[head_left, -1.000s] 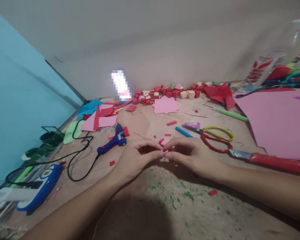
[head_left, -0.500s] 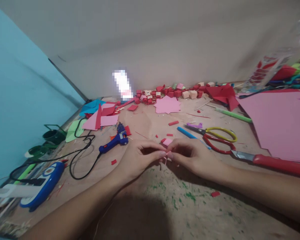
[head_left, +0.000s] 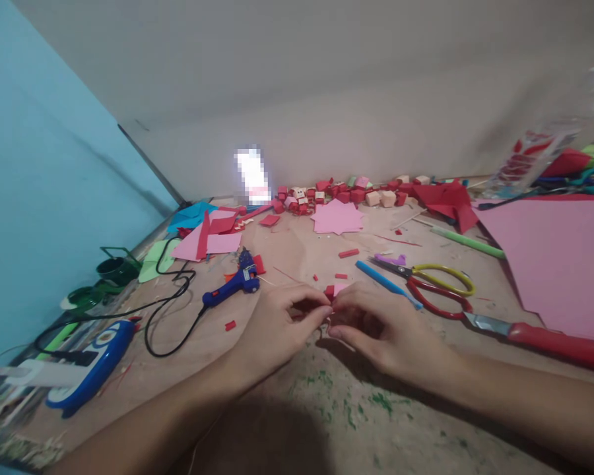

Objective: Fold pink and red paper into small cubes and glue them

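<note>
Above the middle of the tabletop my two hands meet, fingertips almost touching. My left hand (head_left: 284,326) pinches a thin pink paper strip (head_left: 329,322), most of it hidden by the fingers. On the other side, my right hand (head_left: 389,326) has its curled fingers and thumb at the same strip, the thumb a little lower and parted from the index finger. Just behind the fingertips lies a small red-and-pink paper piece (head_left: 330,291), partly covered by my right hand. Several little red paper bits lie beyond it.
Left are a blue glue gun (head_left: 232,284) with its cord and a blue-and-white power strip (head_left: 96,363). Right lie a blue stick (head_left: 386,284), scissors (head_left: 440,284), a red-handled cutter (head_left: 554,340) and pink sheets (head_left: 564,257). Small paper cubes (head_left: 349,191) line the wall near a lit phone (head_left: 254,177).
My right thumb has dropped away from its index finger, opening a gap there. The fingertips stay close together. The whole view has shifted slightly, moving things right and down.
</note>
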